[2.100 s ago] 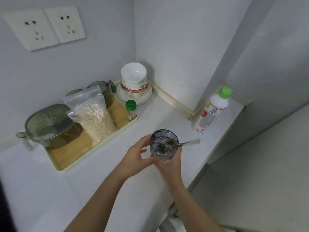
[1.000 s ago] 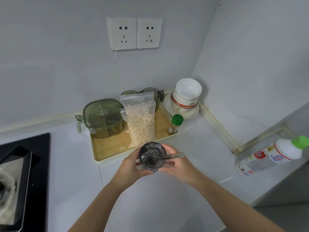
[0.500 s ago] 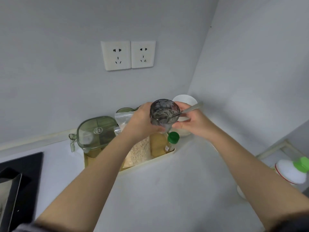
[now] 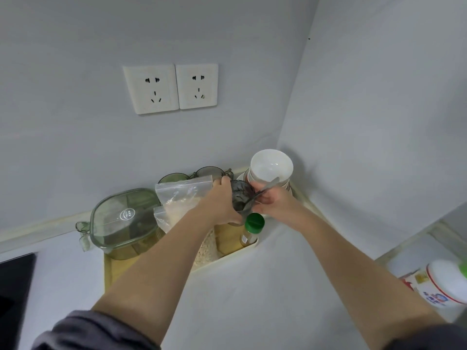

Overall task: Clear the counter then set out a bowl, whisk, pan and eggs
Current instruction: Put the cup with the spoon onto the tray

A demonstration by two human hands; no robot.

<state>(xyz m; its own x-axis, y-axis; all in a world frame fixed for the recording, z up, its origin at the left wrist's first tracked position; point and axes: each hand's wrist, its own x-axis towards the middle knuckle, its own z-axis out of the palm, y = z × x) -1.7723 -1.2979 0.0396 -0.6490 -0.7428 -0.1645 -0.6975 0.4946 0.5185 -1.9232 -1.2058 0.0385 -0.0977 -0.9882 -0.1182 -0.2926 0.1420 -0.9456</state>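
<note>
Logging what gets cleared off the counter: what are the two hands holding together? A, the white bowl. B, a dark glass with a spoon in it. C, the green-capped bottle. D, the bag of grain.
B: the left hand and right hand grip the dark glass from either side, with the spoon handle sticking out.

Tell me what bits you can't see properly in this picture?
Head view:
- Bottom of the glass: covered by the left hand, so set down or not is unclear.
- Right hand: fingers overlap glass and spoon; which it grips is unclear.
- Oat bag: lower part behind the left forearm.
- White bottle and stove: cut off by picture edges.
</note>
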